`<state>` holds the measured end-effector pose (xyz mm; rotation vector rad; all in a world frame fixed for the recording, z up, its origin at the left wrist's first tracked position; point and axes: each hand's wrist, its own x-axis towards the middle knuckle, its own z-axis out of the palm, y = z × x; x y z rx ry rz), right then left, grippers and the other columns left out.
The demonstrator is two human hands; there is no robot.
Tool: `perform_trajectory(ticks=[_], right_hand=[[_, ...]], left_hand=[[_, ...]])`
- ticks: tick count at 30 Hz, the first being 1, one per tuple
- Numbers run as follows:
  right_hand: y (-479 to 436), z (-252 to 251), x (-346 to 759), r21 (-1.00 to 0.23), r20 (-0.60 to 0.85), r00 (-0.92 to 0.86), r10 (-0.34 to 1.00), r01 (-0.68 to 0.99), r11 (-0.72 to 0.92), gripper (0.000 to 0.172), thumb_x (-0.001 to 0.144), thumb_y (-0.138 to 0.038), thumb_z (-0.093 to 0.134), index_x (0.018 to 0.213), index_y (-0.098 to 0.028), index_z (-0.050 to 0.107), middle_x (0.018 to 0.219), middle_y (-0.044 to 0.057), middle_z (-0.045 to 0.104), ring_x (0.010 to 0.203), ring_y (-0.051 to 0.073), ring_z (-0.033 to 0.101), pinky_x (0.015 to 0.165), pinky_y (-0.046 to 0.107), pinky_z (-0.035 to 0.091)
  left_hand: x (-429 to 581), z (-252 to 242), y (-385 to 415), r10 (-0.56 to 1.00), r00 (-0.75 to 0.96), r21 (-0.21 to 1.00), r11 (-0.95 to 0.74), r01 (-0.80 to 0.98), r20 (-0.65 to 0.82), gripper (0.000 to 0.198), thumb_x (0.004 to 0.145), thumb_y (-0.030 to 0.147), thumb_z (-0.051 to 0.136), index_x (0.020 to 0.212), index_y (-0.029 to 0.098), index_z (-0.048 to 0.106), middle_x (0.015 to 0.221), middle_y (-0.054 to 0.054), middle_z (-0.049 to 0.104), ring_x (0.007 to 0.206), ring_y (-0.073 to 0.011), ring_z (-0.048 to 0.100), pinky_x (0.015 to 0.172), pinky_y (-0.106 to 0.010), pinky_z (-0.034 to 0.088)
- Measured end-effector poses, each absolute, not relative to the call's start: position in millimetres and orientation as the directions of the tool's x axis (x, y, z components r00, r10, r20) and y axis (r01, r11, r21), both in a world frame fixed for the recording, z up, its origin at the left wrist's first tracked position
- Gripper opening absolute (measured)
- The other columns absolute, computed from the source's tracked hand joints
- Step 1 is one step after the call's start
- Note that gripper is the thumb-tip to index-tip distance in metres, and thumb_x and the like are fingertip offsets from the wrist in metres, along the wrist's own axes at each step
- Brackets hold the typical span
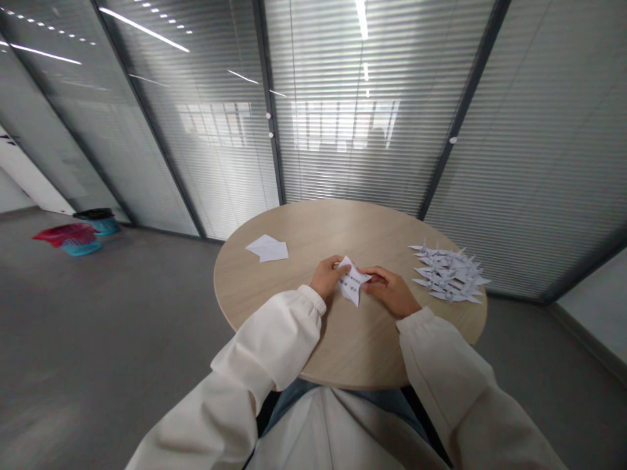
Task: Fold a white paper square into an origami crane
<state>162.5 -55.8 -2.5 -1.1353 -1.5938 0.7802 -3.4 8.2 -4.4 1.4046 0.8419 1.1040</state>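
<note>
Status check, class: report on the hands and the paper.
Left hand, right hand gripping folded white paper; paper cranes piled right; loose white sheets left.

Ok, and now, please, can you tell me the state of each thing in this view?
Left hand: pinching the folded paper.
Right hand: pinching its opposite side.
Folded printed paper: partly folded, held up between hands.
Paper sheets: flat, overlapping on the table.
Paper cranes: folded, lying in a heap.
Window blinds: lowered.
</note>
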Motion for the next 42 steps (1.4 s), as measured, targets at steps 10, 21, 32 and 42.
perform_trajectory(ticks=[10, 21, 32, 42], right_hand=[[-49.7, -9.4, 170.3, -0.910, 0.344, 0.047, 0.938, 0.263, 0.321, 0.028, 0.070, -0.034, 0.063, 0.093, -0.017, 0.066, 0.067, 0.003, 0.068, 0.061, 0.018, 0.063, 0.061, 0.029, 0.049], [-48.9, -7.1, 170.9, -0.917, 0.360, 0.185, 0.915, 0.249, 0.310, 0.037, 0.069, -0.045, 0.064, 0.093, -0.017, 0.064, 0.077, 0.005, 0.070, 0.063, 0.019, 0.066, 0.060, 0.030, 0.052], [-49.3, -6.6, 168.0, -0.926, 0.353, 0.144, 0.925, 0.196, 0.323, 0.037, 0.068, -0.044, 0.066, 0.093, -0.017, 0.064, 0.081, 0.006, 0.071, 0.063, 0.021, 0.067, 0.061, 0.031, 0.053], [-49.8, -5.3, 166.6, -0.930, 0.345, 0.121, 0.931, 0.178, 0.322, 0.036, 0.068, -0.043, 0.068, 0.093, -0.017, 0.065, 0.079, 0.006, 0.071, 0.063, 0.020, 0.066, 0.061, 0.030, 0.053]], left_hand=[[-1.3, -0.5, 3.9, 0.917, 0.383, 0.978, -0.031, -0.208, 0.111, 0.045, 0.063, 0.036, 0.069, 0.100, 0.010, 0.064, 0.078, -0.007, 0.067, 0.065, -0.0130, 0.059, 0.061, -0.024, 0.043], [-3.0, 3.0, 2.3, 0.918, 0.346, 0.977, -0.149, -0.155, 0.195, 0.043, 0.063, 0.034, 0.071, 0.096, 0.008, 0.064, 0.074, -0.008, 0.069, 0.065, -0.0157, 0.062, 0.060, -0.026, 0.048], [-4.1, 1.8, 2.3, 0.893, 0.320, 0.931, -0.358, 0.077, 0.317, 0.039, 0.076, 0.039, 0.056, 0.100, 0.010, 0.067, 0.083, -0.008, 0.070, 0.065, -0.0144, 0.060, 0.057, -0.022, 0.044], [-5.3, 6.5, -3.5, 0.875, 0.329, 0.864, -0.441, 0.242, 0.355, 0.046, 0.080, 0.050, 0.045, 0.075, 0.010, 0.068, 0.058, -0.003, 0.061, 0.050, -0.0108, 0.051, 0.047, -0.020, 0.039]])
